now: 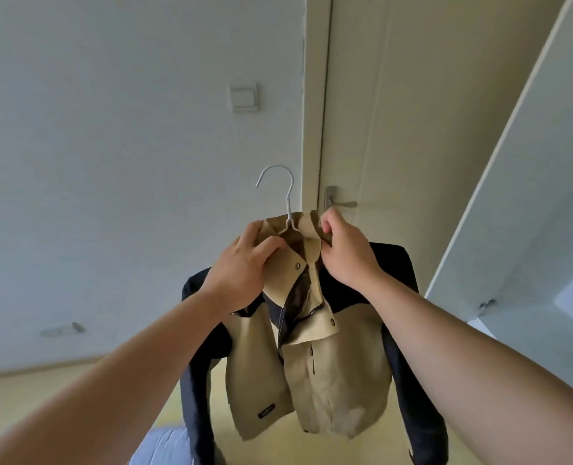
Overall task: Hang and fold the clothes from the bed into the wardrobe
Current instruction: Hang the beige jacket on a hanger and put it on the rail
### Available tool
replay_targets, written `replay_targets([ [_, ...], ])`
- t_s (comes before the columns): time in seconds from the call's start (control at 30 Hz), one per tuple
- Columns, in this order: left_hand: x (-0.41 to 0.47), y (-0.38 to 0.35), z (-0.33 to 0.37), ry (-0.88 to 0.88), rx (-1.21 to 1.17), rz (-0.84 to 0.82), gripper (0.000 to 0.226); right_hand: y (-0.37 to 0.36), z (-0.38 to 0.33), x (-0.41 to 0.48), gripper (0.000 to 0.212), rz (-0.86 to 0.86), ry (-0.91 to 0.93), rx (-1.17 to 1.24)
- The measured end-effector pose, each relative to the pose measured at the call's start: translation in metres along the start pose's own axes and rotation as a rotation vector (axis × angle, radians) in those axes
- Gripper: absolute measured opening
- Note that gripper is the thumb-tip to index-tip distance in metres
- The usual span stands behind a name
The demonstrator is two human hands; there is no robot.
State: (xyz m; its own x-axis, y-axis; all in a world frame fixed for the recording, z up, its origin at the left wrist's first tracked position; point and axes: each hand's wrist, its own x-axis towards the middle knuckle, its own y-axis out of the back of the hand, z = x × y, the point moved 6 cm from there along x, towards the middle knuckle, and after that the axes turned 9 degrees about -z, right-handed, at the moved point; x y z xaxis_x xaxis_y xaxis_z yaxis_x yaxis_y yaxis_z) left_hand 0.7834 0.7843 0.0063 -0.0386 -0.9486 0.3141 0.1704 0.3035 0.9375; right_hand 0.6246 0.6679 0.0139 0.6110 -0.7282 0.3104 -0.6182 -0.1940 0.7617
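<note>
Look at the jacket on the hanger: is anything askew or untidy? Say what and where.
The jacket hangs lopsided on the hanger: its shoulder on the picture's left sits lower than the other. Below the collar the front gapes open, one flap folded outward. The left hand and right hand both grip the collar.

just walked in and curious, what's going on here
A person is holding up a tan and navy jacket on a white wire hanger. The left hand and the right hand each grip one side of its collar. The front hangs open, and the hanger is not hooked on anything yet.
</note>
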Motion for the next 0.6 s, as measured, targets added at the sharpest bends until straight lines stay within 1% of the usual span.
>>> replay_targets([
  [0.03,0.021,-0.007,0.011,-0.024,-0.021,0.000,0.054,0.016,0.016,0.003,0.039,0.016,-0.004,-0.017],
  [0.07,0.042,-0.013,0.022,-0.032,-0.051,-0.002,0.052,0.031,0.032,0.006,0.039,0.036,-0.007,-0.037],
  [0.2,0.118,-0.039,0.058,-0.095,-0.136,-0.057,0.061,0.082,0.085,0.010,0.036,0.133,-0.050,-0.129],
  [0.3,0.165,-0.058,0.081,-0.169,-0.163,-0.143,0.059,0.110,0.120,0.008,0.035,0.182,-0.093,-0.165],
  [0.37,0.192,-0.071,0.093,-0.199,-0.178,-0.223,0.049,0.124,0.140,0.007,0.036,0.206,-0.121,-0.202],
  [0.43,0.215,-0.083,0.105,-0.251,-0.171,-0.278,0.029,0.134,0.156,0.006,0.037,0.237,-0.155,-0.242],
  [0.47,0.226,-0.089,0.110,-0.288,-0.162,-0.299,0.022,0.138,0.164,0.006,0.037,0.252,-0.178,-0.256],
  [0.5,0.237,-0.095,0.115,-0.324,-0.153,-0.321,0.021,0.142,0.172,0.006,0.038,0.264,-0.202,-0.268],
  [0.6,0.271,-0.114,0.125,-0.438,-0.142,-0.350,0.034,0.154,0.193,0.009,0.037,0.306,-0.270,-0.309],
])
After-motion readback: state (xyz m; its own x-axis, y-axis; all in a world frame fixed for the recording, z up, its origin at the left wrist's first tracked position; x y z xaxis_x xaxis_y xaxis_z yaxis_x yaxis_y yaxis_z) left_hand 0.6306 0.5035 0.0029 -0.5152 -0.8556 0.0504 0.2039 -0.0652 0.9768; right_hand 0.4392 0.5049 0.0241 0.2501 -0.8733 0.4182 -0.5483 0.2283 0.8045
